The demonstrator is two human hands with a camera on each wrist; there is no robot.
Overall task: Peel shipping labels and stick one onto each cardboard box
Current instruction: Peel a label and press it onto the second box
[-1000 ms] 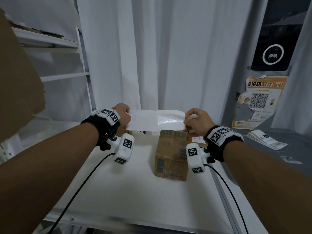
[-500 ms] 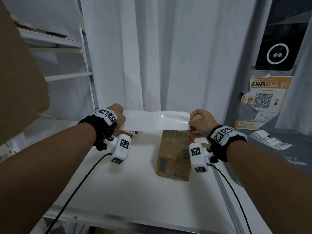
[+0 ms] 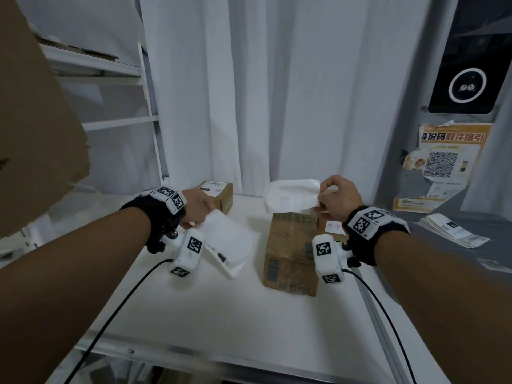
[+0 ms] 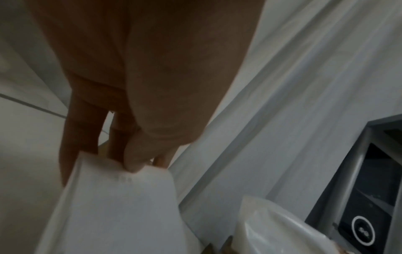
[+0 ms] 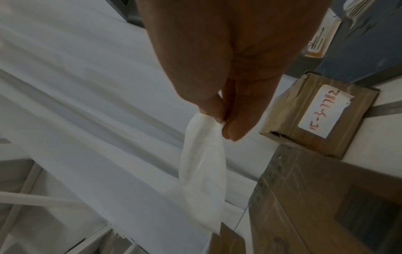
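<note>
Your left hand pinches the white label at nine o'clock of the long cardboard box on the white table — your right hand pinches the translucent backing sheet, above that box's far end at twelve o'clock.

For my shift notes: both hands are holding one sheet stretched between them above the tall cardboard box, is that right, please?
Not quite. The head view shows two separate pieces: the left hand holds the white label low over the table, while the right hand pinches the thin backing sheet above the tall cardboard box. Nothing is stretched between them.
</note>
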